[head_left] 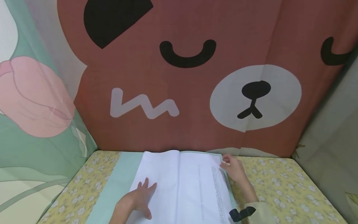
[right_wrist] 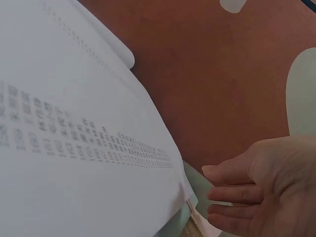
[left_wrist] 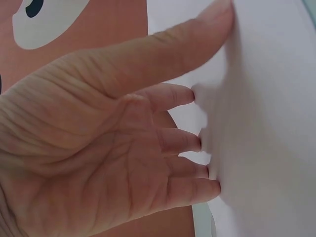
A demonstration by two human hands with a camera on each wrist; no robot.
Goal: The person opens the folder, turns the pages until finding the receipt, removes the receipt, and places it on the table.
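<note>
An open book [head_left: 190, 186] with white pages lies on the table; its right page bears columns of small print, and the left page looks blank. Its light green cover [head_left: 117, 183] shows past the pages, widest on the left. My left hand [head_left: 138, 199] rests its spread fingertips on the left page; in the left wrist view, the thumb and fingers [left_wrist: 180, 140] touch the paper. At the top right corner of the right page is my right hand [head_left: 233, 168]. The right wrist view shows its loosely bent fingers [right_wrist: 234, 212] just beside the page corner, holding nothing visible.
The table has a yellow flowered cloth [head_left: 279, 186]. Right behind the book hangs a brown curtain [head_left: 193, 130] with a bear face. A green printed curtain [head_left: 42, 152] closes the left side, and a greyish one [head_left: 324, 130] the right.
</note>
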